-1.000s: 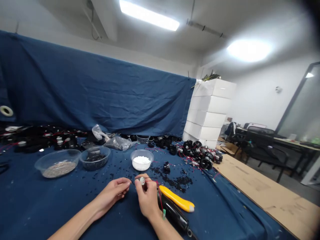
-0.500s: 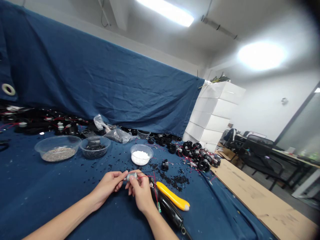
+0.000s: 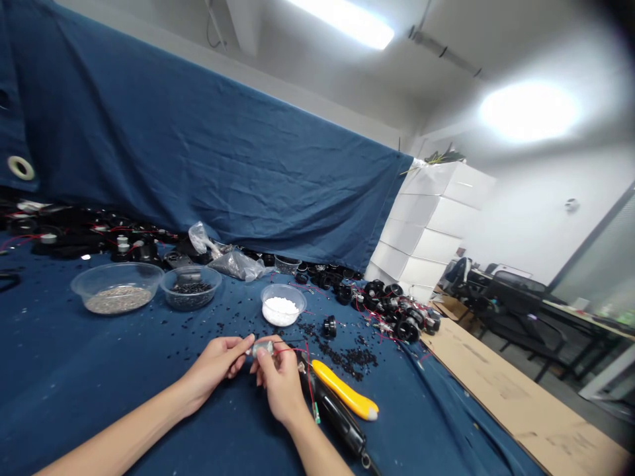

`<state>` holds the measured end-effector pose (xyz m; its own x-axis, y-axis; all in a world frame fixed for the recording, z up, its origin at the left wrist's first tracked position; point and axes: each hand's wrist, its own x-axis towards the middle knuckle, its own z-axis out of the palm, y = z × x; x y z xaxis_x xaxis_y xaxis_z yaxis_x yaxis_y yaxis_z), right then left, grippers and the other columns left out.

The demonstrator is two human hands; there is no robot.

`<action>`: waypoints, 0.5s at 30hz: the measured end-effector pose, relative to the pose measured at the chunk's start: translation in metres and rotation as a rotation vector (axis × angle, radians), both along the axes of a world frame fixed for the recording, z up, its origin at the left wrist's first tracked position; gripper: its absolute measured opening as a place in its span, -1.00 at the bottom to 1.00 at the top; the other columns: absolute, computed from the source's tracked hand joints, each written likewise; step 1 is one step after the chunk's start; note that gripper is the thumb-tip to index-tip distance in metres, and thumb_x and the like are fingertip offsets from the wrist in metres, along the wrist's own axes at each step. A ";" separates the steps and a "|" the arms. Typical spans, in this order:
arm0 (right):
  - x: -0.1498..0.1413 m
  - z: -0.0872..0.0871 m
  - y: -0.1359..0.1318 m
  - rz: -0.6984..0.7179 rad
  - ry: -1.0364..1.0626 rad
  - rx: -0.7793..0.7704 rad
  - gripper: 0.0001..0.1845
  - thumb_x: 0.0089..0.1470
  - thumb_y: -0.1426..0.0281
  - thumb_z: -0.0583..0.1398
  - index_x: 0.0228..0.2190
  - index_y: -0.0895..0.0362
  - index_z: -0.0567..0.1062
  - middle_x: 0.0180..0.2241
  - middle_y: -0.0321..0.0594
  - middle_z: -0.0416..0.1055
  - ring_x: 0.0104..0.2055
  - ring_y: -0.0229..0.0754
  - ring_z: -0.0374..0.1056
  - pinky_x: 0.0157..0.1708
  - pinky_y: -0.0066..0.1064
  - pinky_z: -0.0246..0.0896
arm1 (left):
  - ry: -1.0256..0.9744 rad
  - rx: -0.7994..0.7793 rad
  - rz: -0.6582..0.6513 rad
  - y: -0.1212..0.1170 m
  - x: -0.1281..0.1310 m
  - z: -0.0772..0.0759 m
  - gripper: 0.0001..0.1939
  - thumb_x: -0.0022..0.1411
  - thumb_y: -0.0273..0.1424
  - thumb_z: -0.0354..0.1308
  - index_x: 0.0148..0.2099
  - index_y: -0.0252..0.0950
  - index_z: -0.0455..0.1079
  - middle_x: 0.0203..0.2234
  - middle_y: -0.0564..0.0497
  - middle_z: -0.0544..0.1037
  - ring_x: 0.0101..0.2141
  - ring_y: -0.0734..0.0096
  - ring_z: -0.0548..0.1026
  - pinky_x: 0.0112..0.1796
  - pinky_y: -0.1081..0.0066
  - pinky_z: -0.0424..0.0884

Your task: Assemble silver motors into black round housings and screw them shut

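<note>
A small silvery motor (image 3: pixel 262 348) with thin red and black wires is between my hands, over the blue cloth. My right hand (image 3: pixel 282 380) grips its body between thumb and fingers. At the motor's left end, the thumb and fingertips of my left hand (image 3: pixel 221 363) are pinched together; whatever tiny piece lies between them is hidden. A red wire (image 3: pixel 310 377) hangs past my right wrist to a little green circuit board (image 3: pixel 316 413). Just right of that wrist lie a black cylindrical tool with an end ring (image 3: pixel 340 418) and a yellow curved handle (image 3: pixel 344 391).
Beyond my hands stand a bowl of white bits (image 3: pixel 280 309), a bowl of black parts (image 3: pixel 191 291) and a wider bowl of metallic pieces (image 3: pixel 119 294). Loose black bits (image 3: pixel 354 360) litter the cloth. Black housings with red wires (image 3: pixel 397 311) are heaped at right, beside cardboard (image 3: pixel 496 377).
My view has shifted slightly, so the scene sits a little differently. Both hands keep nearly the same hold at the motor.
</note>
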<state>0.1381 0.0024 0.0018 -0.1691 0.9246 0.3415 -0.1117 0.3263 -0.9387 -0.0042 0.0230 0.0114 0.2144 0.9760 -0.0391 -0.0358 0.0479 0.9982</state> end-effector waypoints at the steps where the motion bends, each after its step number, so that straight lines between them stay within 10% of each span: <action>1: 0.000 0.000 -0.001 -0.002 -0.007 0.002 -0.68 0.17 0.18 0.15 -0.25 0.22 0.40 -0.56 -0.34 0.31 -0.61 -0.38 0.14 -0.61 -0.56 0.03 | -0.006 -0.001 -0.001 0.000 0.000 -0.001 -0.42 -0.01 0.15 0.18 -0.55 -0.30 0.23 -0.76 0.21 0.21 -0.66 0.58 0.08 -0.59 0.51 -0.01; 15: 0.001 -0.002 0.003 -0.100 -0.074 -0.032 -0.74 0.14 0.22 0.16 -0.28 0.18 0.41 -0.53 -0.34 0.29 -0.53 -0.32 0.17 -0.55 -0.52 0.06 | 0.001 0.080 -0.010 0.001 0.001 -0.002 -0.57 -0.02 -0.05 0.30 -0.47 -0.35 0.35 -0.66 0.09 0.42 -0.63 0.55 0.24 -0.60 0.54 0.11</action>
<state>0.1388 0.0049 -0.0005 -0.0991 0.9483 0.3014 -0.0098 0.3020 -0.9533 -0.0034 0.0237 0.0091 0.2243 0.9737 0.0390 -0.0346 -0.0321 0.9989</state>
